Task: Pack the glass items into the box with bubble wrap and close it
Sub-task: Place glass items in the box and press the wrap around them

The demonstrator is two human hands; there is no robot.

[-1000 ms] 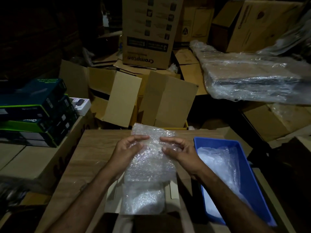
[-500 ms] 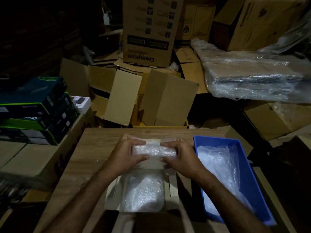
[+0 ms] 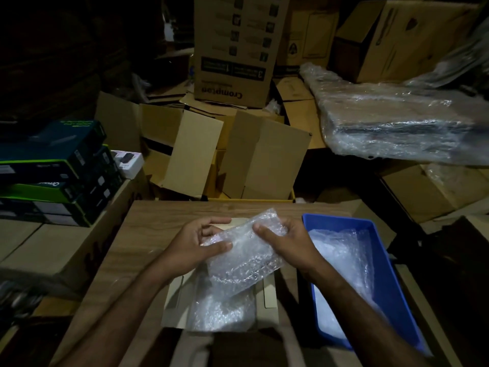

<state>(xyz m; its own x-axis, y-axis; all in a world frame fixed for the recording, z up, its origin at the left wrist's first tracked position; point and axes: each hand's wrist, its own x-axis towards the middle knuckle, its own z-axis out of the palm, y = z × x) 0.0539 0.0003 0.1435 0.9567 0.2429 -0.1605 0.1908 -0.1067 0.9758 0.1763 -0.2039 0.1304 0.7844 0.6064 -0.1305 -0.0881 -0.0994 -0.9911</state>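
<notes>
Left hand (image 3: 197, 243) and right hand (image 3: 284, 241) both pinch a crinkly clear bubble-wrap bundle (image 3: 244, 256), thumbs on top, fingers curled under; it's a flattish oblong held tilted above the small open beige cardboard box (image 3: 270, 298). Contents of bundle not visible through the wrap. Box sits on the wood-grain tabletop (image 3: 148, 229), lined with more bubble wrap (image 3: 219, 309). Just right of it: a blue rectangular plastic tray (image 3: 391, 292) holding loose bubble-wrap sheets (image 3: 341, 250)

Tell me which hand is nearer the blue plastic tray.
Right. The right hand grips the bubble-wrapped bundle right beside the blue plastic tray; the left hand holds the bundle's far side.
</notes>
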